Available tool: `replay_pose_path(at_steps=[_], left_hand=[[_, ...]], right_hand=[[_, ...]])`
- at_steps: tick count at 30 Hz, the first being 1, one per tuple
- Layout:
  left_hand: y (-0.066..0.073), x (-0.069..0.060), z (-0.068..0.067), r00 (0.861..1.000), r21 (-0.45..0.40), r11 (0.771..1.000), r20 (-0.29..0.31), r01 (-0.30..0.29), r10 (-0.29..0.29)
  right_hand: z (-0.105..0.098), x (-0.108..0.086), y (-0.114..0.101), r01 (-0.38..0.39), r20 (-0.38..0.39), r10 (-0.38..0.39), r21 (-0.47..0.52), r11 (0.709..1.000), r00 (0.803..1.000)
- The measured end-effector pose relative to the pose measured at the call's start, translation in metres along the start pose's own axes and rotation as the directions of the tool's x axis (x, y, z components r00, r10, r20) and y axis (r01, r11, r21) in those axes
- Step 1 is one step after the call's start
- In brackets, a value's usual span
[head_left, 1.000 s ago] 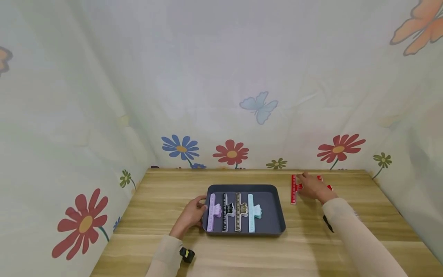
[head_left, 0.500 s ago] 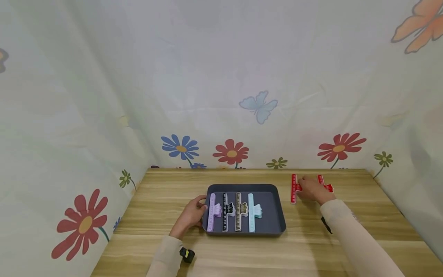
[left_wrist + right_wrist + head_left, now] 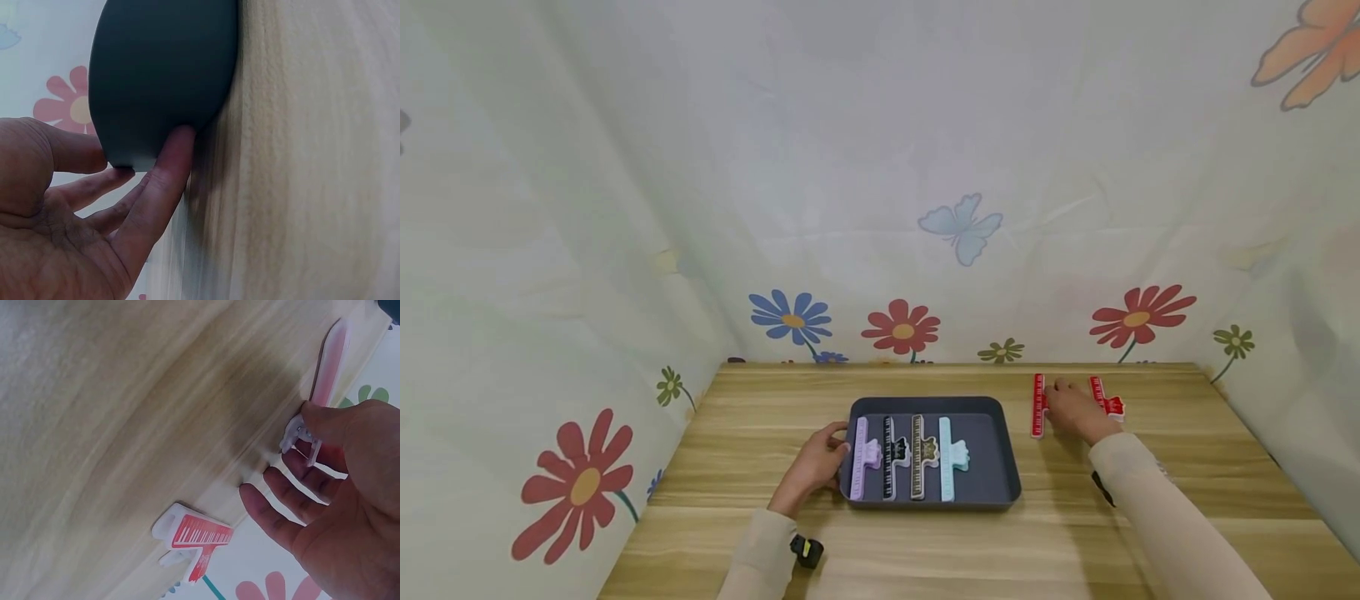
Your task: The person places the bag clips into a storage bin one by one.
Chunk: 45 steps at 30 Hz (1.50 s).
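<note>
In the head view, my left hand [image 3: 816, 460] holds the left end of a dark grey tray [image 3: 992, 492]. The thumb is at its rim and fingers touch the outer wall, as the left wrist view also shows. My right hand [image 3: 1078, 410] pinches the handle of a red piano-key clip [image 3: 1038, 407], which lies on the table right of the tray. Its handle is partly hidden by the fingers. Beyond that hand lies a second red clip [image 3: 1115, 406], apart from it in the right wrist view.
Inside the tray, a lilac clip [image 3: 862, 458], a black clip [image 3: 889, 458], a brown-gold clip [image 3: 917, 458] and a pale blue clip [image 3: 947, 460] lie side by side. Bare tray floor shows at their right. The wood-grain table [image 3: 925, 554] meets a flowered curtain [image 3: 850, 208] behind.
My right hand has drawn slightly down and settled on the nearer red clip's handle, uncovering more of the second red clip. The left hand and the tray have stayed in place.
</note>
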<state>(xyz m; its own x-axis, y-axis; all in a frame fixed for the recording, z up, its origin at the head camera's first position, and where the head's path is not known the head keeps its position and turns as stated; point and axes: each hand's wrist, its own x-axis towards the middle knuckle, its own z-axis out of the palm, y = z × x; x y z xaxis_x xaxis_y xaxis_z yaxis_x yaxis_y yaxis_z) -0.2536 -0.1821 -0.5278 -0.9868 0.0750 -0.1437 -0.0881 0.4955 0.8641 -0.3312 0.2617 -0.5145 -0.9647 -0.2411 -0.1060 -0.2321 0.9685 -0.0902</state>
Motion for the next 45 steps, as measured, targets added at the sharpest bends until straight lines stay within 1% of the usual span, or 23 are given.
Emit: replay_pose_path(at_steps=[5,9,12,16,20,29,32,35,42,45], left_hand=[[0.0,0.0,0.001,1.0,-0.008,1.0,0.0,-0.004,0.004],[0.0,0.0,0.001,1.0,-0.01,1.0,0.002,-0.001,0.001],[0.0,0.001,0.0,1.0,-0.003,1.0,0.001,-0.003,0.003],[0.001,0.001,-0.001,1.0,0.006,1.0,-0.004,-0.002,0.002],[0.0,0.0,-0.001,1.0,0.003,1.0,-0.012,0.012,-0.012],[-0.003,0.001,0.001,1.0,0.006,1.0,-0.02,0.007,-0.007],[-0.004,0.001,0.001,1.0,0.009,1.0,-0.022,0.015,-0.015],[-0.004,0.001,0.001,1.0,0.016,1.0,-0.024,0.009,-0.008],[-0.003,0.0,0.001,1.0,0.021,1.0,-0.021,0.008,-0.008],[-0.002,0.0,0.001,1.0,0.024,1.0,-0.019,0.009,-0.009]], right_hand=[[0.0,-0.002,0.0,0.003,0.002,-0.003,0.004,1.0,1.0],[-0.001,-0.003,0.002,0.027,0.009,-0.027,0.015,1.0,1.0],[-0.003,-0.005,0.004,0.053,-0.005,-0.053,0.026,0.998,0.999],[-0.007,-0.008,0.005,0.084,-0.044,-0.082,0.038,0.996,0.996],[-0.011,-0.012,0.0,0.112,-0.075,-0.11,0.026,0.993,0.991],[-0.025,-0.025,-0.017,0.144,-0.115,-0.143,-0.007,0.99,0.983],[-0.028,-0.031,-0.021,0.168,-0.136,-0.17,-0.025,0.985,0.976],[-0.03,-0.036,-0.025,0.186,-0.165,-0.187,-0.025,0.982,0.968],[-0.044,-0.049,-0.034,0.251,-0.25,-0.252,-0.037,0.967,0.935],[-0.05,-0.054,-0.038,0.269,-0.274,-0.269,-0.04,0.962,0.923]])
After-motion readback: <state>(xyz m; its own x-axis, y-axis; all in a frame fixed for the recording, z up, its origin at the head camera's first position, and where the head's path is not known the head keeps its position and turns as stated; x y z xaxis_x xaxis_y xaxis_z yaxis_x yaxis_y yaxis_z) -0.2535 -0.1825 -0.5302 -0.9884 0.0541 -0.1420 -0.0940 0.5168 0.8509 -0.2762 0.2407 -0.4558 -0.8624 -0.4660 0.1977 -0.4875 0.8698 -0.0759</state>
